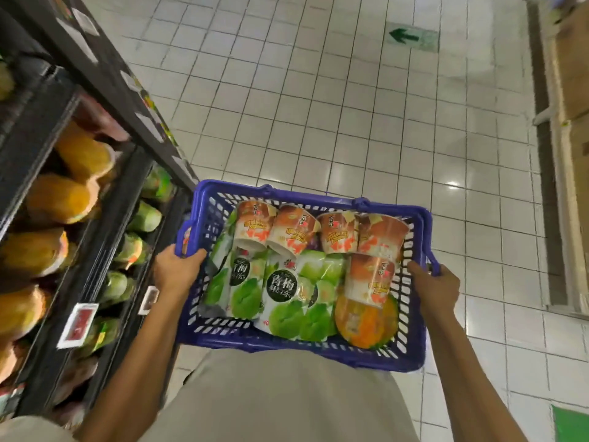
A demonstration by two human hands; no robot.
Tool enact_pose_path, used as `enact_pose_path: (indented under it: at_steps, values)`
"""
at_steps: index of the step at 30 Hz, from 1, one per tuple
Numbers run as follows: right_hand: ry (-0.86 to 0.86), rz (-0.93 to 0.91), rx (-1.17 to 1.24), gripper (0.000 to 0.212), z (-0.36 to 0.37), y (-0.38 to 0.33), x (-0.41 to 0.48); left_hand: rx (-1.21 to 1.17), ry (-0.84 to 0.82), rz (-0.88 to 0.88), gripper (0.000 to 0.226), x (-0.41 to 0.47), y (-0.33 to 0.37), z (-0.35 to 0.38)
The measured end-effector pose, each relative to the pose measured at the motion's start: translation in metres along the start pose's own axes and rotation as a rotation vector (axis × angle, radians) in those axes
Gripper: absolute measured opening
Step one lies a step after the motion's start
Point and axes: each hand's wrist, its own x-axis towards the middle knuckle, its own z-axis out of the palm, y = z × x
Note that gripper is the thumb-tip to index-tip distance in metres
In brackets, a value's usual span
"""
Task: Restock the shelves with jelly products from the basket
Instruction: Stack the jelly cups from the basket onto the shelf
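Note:
A blue plastic basket [204, 333] is held level in front of my body above the tiled floor. My left hand [173, 269] grips its left rim and my right hand [435, 287] grips its right rim. Inside lie several orange-and-white jelly cups [294, 229] along the far side, green-and-white jelly bags [282, 293] with green fruit pictures in the middle, and an orange jelly pack [366, 327] at the near right. The dark shelves [105, 74] stand to my left, touching the basket's far left corner.
The shelves hold orange packs [60, 197] on an upper level and green packs [145, 218] lower down, with red price tags [79, 323] on the edges. White tiled floor [318, 106] stretches ahead. Cardboard boxes [573, 90] line the right side.

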Motion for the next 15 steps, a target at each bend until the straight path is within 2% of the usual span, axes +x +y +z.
enact_pose_path:
  at_steps: [6,12,15]
  values:
    - [-0.059,-0.055,-0.020,0.023,0.035,-0.116,0.116,-0.001,0.060,-0.080,0.036,0.051,0.091,0.062]
    - [-0.110,-0.129,-0.050,0.026,0.067,-0.222,0.195,-0.033,0.129,-0.096,0.022,0.090,0.178,0.094]
    - [-0.154,-0.139,-0.096,0.029,0.096,-0.271,0.230,-0.042,0.161,-0.112,0.024,0.116,0.210,0.104]
